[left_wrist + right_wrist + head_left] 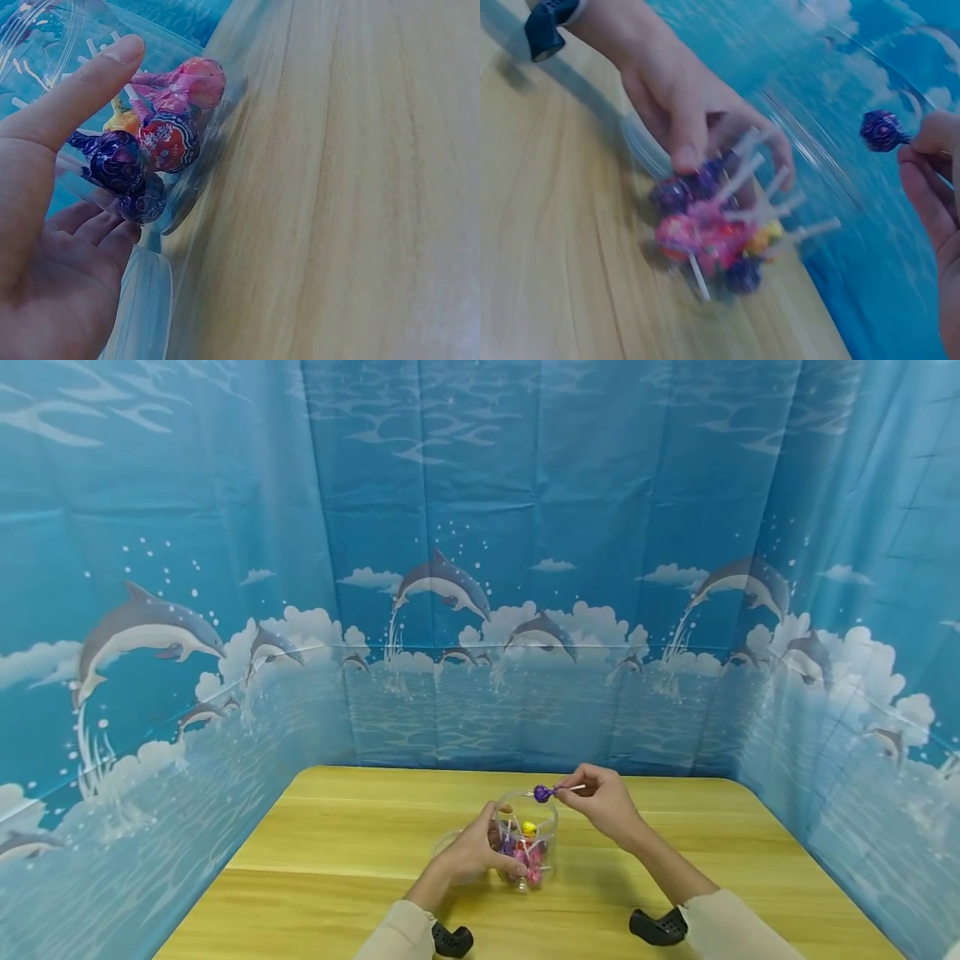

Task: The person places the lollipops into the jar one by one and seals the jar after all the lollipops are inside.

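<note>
My left hand (471,853) grips a clear plastic jar (553,827) from its left side, thumb across the near wall. Inside the jar lie several wrapped lollipops, among them a pink lollipop (201,82), a red one (169,142), dark purple ones (116,159) and a yellow one (529,828), their white sticks pointing various ways. Over the jar's open mouth, my right hand (604,806) pinches a purple lollipop (883,130) between thumb and fingers near the stick. Its wrapped head points left, above the rim.
A clear round lid-like piece (139,307) lies on the wooden table (315,860), beside the jar and partly behind my left hand. A blue dolphin-print curtain (480,568) closes off the table's back and sides.
</note>
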Tool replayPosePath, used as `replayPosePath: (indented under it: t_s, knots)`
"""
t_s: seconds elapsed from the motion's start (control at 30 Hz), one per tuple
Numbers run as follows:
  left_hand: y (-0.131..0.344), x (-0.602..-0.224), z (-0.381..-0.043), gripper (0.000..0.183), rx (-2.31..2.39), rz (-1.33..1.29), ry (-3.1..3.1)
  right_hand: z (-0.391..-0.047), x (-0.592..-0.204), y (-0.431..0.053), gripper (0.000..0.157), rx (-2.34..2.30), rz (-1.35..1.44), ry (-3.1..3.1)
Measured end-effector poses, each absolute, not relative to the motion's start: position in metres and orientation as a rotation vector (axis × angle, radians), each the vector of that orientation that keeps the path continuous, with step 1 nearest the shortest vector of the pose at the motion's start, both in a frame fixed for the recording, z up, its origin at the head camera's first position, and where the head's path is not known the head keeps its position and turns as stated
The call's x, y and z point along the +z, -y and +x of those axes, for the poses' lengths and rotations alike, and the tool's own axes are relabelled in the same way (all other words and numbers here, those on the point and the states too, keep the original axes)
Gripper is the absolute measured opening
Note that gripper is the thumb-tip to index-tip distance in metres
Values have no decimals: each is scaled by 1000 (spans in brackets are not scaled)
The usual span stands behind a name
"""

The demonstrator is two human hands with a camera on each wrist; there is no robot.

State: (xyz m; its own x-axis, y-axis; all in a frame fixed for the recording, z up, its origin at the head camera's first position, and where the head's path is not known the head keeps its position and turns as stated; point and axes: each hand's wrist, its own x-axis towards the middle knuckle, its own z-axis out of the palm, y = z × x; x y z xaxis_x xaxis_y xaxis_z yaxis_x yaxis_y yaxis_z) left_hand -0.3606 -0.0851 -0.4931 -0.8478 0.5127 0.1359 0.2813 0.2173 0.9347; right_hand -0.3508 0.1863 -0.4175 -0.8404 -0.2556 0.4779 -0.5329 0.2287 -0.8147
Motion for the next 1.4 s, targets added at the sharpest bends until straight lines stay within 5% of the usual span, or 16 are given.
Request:
replayPosePath:
  t_s: [0.3,0.7,1.17,1.4]
  knots:
    - [86,-494,-360,83,1681,743,-2275,-351,-421,-145,8,1370,1075,2362]
    - [89,-492,-363,79,1687,786,-2253,-352,-420,-134,1,1216,1095,2442]
    - [88,-496,-364,82,1695,782,-2231,-355,-465,-137,99,1482,893,2337]
    - [88,-495,-366,84,1706,795,-2207,-358,-482,-139,112,1816,887,2256]
